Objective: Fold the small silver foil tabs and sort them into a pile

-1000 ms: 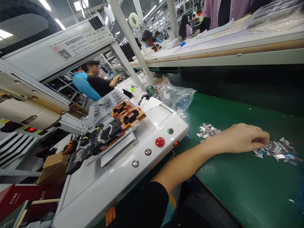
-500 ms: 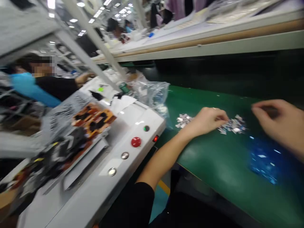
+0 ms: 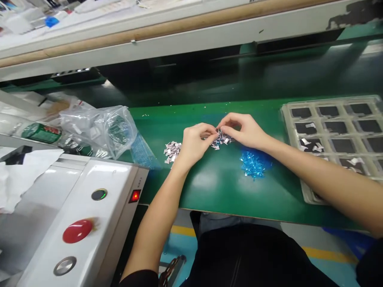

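My left hand [image 3: 196, 142] and my right hand [image 3: 242, 129] meet fingertip to fingertip over a pile of small white-and-grey pieces [image 3: 220, 142] on the green tabletop [image 3: 206, 187]. Both hands are pinched closed. A tiny pale piece seems to be between the fingertips, too small to name. Left of my left wrist lies a second pile of small whitish pieces [image 3: 172, 152]. Below my right hand there is a heap of shiny blue film bits [image 3: 253, 163].
On the right, partly under my right forearm, lies a clear compartment tray [image 3: 291, 119] with white pieces in several pockets. A white machine [image 3: 113, 195] with a red button [image 3: 77, 231] stands at left, near a clear plastic bag [image 3: 119, 127]. A shelf edge [image 3: 179, 42] runs across the back.
The view has swung to the right, bringing the tray into sight. My right hand has come over to meet my left hand at the pile of small pieces.
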`<state>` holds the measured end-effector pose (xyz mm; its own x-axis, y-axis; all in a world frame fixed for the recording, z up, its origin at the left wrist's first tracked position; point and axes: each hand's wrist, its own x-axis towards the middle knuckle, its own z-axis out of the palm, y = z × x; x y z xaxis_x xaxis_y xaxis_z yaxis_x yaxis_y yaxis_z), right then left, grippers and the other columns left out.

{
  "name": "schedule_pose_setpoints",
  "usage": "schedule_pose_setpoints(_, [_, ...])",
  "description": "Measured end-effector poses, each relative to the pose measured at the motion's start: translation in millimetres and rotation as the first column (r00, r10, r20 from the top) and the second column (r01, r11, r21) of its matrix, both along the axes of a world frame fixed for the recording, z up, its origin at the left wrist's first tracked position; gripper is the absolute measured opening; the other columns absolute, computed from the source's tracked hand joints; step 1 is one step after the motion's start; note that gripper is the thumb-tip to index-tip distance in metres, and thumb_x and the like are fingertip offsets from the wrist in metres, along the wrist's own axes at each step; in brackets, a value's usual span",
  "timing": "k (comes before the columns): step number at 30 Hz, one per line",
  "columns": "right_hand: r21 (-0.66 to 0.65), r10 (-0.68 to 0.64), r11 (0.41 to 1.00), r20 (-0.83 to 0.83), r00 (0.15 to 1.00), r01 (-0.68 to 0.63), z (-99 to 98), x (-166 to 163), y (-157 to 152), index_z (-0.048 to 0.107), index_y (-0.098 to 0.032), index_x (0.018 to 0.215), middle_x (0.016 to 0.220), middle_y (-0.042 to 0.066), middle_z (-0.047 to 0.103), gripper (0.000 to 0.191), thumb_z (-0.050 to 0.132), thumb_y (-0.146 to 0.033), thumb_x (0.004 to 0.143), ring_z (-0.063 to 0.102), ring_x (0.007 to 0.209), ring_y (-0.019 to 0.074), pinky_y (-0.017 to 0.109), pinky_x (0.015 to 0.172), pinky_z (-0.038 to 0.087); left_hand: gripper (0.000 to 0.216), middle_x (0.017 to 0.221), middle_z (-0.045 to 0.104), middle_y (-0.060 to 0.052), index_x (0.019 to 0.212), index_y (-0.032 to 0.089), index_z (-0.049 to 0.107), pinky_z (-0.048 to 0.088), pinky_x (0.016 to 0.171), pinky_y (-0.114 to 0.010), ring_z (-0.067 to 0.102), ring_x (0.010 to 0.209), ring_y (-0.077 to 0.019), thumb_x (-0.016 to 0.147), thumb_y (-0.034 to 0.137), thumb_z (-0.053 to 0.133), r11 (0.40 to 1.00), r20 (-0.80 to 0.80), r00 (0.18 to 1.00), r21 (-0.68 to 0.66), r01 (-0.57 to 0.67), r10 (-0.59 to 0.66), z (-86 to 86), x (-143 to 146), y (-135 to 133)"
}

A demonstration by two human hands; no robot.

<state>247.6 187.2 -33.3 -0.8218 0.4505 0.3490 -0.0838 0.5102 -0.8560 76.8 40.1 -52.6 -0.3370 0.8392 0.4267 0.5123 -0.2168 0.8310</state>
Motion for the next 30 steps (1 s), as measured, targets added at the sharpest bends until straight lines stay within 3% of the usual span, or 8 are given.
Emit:
schedule_pose_setpoints(13, [0.073, -0.002, 0.997, 0.014, 1.0, 0.001, -7.1, -3.7, 2.8, 0.08, -0.023, 0.093, 0.096, 0.004, 0.081, 0.012, 0.073, -0.032, 0.094, 0.072, 0.081, 0.0209, 0.035, 0.075, 0.057, 0.004, 0.103, 0.085, -0.005, 0.092, 0.021, 0.083, 0.073, 0.092, -0.034, 0.083, 0.09, -0.0187, 0.093, 0.019, 0.079, 0.999, -0.045, 0.999, -0.04, -0.007, 0.005, 4.1, 5.2, -3.6])
schedule_pose_setpoints(20, [0.081, 0.006, 0.997, -0.029, 1.0, -0.004, -11.5, -4.7, 5.2, 0.081, -0.022, 0.116, 0.114, 0.007, 0.084, 0.025, 0.072, -0.027, 0.093, 0.075, 0.092, 0.0232, 0.035, 0.077, 0.059, 0.003, 0.106, 0.085, -0.006, 0.091, 0.021, 0.081, 0.073, 0.093, -0.036, 0.082, 0.095, -0.0198, 0.093, 0.02, 0.079, 0.997, -0.063, 0.998, -0.076, -0.011, 0.006, 6.1, 6.3, -3.5])
schedule_pose_setpoints(25, [0.074, 0.086, 0.994, -0.032, 0.996, -0.083, -14.1, -5.6, 6.6, 0.081, -0.021, 0.118, 0.109, 0.007, 0.081, 0.027, 0.076, -0.029, 0.092, 0.073, 0.086, 0.0202, 0.033, 0.072, 0.056, 0.003, 0.101, 0.082, -0.004, 0.091, 0.021, 0.077, 0.072, 0.092, -0.034, 0.081, 0.093, -0.0183, 0.092, 0.02, 0.08, 0.997, -0.052, 0.999, -0.079, -0.005, 0.001, 5.5, 7.1, -2.6])
schedule_pose_setpoints(30, [0.084, 0.086, 0.993, -0.021, 0.996, -0.084, -16.6, -5.7, 8.6, 0.08, -0.02, 0.121, 0.1, 0.004, 0.079, 0.029, 0.075, -0.031, 0.096, 0.07, 0.081, 0.0182, 0.032, 0.073, 0.056, 0.007, 0.098, 0.079, -0.003, 0.091, 0.021, 0.071, 0.07, 0.091, -0.032, 0.079, 0.092, -0.0175, 0.094, 0.019, 0.078, 0.999, -0.091, 0.996, -0.043, 0.009, -0.013, 0.3, 5.2, -1.0])
